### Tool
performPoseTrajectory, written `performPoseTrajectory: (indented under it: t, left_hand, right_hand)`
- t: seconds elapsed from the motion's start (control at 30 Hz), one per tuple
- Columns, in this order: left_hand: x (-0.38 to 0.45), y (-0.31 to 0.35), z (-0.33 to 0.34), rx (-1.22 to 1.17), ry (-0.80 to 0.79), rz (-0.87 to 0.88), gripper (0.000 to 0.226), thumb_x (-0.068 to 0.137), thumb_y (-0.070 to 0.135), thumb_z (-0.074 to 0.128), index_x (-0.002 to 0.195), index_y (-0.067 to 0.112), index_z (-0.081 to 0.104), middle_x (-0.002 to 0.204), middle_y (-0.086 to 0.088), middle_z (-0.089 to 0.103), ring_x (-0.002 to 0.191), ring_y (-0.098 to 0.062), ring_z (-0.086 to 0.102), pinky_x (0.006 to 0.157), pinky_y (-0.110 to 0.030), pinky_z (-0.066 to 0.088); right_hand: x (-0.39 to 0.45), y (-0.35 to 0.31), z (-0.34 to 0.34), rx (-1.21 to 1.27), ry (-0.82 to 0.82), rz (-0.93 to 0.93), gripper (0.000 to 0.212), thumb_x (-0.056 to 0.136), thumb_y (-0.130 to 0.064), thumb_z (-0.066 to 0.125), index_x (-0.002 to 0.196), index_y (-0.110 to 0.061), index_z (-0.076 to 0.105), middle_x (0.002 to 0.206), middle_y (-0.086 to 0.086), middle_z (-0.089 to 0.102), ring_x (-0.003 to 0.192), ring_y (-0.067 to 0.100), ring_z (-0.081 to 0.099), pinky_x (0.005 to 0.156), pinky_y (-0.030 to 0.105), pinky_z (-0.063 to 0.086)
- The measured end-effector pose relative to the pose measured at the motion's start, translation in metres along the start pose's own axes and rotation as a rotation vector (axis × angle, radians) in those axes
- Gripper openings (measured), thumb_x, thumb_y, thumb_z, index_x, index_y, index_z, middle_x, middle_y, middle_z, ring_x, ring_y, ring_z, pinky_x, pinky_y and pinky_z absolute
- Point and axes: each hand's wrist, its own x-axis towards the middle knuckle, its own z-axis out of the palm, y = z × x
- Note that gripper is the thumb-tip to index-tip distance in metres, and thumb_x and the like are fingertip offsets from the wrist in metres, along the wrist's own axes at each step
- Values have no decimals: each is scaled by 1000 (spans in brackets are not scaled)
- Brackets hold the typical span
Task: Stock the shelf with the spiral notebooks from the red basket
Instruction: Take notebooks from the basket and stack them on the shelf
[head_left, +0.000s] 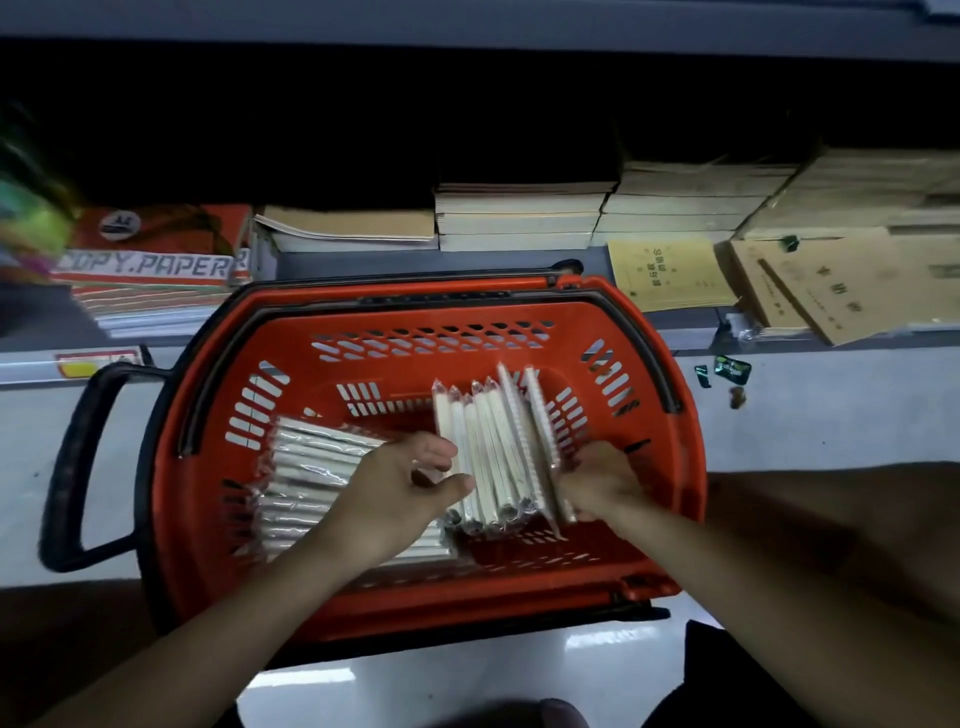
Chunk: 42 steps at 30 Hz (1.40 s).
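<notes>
In the head view, both hands reach into the red basket (395, 613). The left hand (410, 478) and right hand (597, 480) clasp an upright bundle of spiral notebooks (498, 452) between them near the basket's right wall. Another wrapped notebook pack (311, 483) lies by its left wall.
</notes>
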Motion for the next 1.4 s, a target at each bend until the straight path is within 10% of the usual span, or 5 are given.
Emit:
performPoseTrajectory:
  t: [0.53, 0.73, 1.07, 1.27, 1.4]
  left_hand:
    - [-28, 46, 19, -445, -104, -81, 25, 93, 9, 67, 118, 12, 67, 117, -11, 72, 99, -31, 71, 94, -37, 58]
    - [-52, 95, 20, -839, -297, -61, 35, 85, 52, 66, 110, 28, 71, 110, 1, 70, 104, -21, 64, 94, -43, 51]
    - [-94, 123, -42, -1287, -257, 121, 41, 97, 27, 49, 129, 5, 63, 121, -18, 72, 105, -32, 72, 87, -46, 57]
    - [-98, 131, -68, -1102, -157, 193, 38, 93, 28, 54, 124, 8, 60, 105, -16, 77, 78, -33, 75, 39, -34, 56]
    - [-91, 140, -74, -1039, -44, 282, 38, 96, 24, 57, 130, 7, 56, 108, -18, 75, 78, -39, 71, 40, -33, 54]
  right_hand:
    - [-70, -37, -63, -211, 353, -316, 34, 85, -25, 66, 60, -3, 63, 52, 6, 57, 51, 16, 56, 50, 28, 40]
    - [-170, -64, -87, -178, 483, -620, 22, 88, -35, 66, 80, -15, 70, 57, 0, 66, 59, 16, 64, 52, 28, 47]
    - [-232, -67, -85, -92, 781, -1281, 26, 96, -40, 56, 111, -22, 68, 104, -12, 64, 97, 10, 57, 85, 26, 46]
    - [-209, -80, -108, 905, -45, -601, 20, 98, -12, 60, 117, -10, 68, 90, 10, 74, 67, 26, 65, 49, 32, 53]
    - [-204, -80, -107, 1057, -6, -669, 19, 99, -9, 56, 112, -10, 69, 89, 14, 78, 51, 23, 60, 49, 27, 55]
